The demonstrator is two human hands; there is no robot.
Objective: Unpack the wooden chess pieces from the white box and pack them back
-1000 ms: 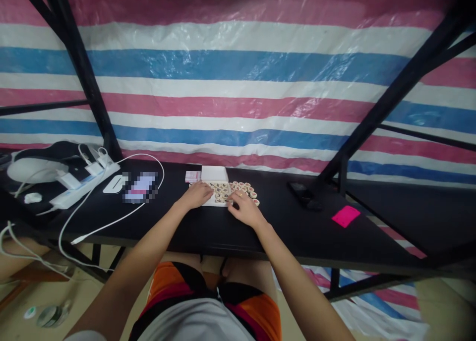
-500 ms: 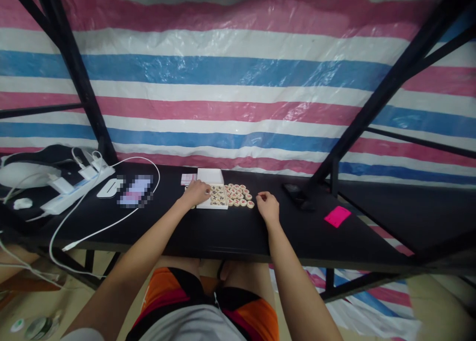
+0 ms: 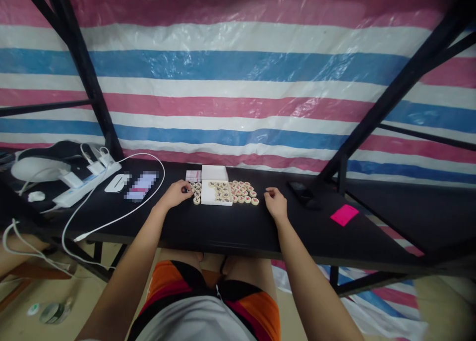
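A shallow white box (image 3: 208, 196) with its lid folded back holds rows of black-marked xiangqi pieces (image 3: 223, 188) in its right part; the left part shows bare white. Close to its left side stands a small group of black-marked pieces (image 3: 197, 200). My left hand (image 3: 174, 195) is at that group's left edge, thumb and fingers pinched on what looks like a xiangqi piece, mostly hidden by the fingers. Red-marked pieces (image 3: 247, 199) lie together right of the box. My right hand (image 3: 276, 204) rests on the table beyond them, fingers loosely bent and apart, nothing seen in it.
Behind the pieces lies a small stack of pink-and-white paper (image 3: 193, 175). Further left are a phone (image 3: 142, 186), a white cable (image 3: 111, 222) and a power strip (image 3: 82, 185). A dark phone (image 3: 299, 191) and a pink sheet (image 3: 344, 215) lie on the right.
My left hand has moved left, from over the box to the black-marked pieces beside it, uncovering the box's left part. My right hand stays about where it was. The view has shifted slightly.
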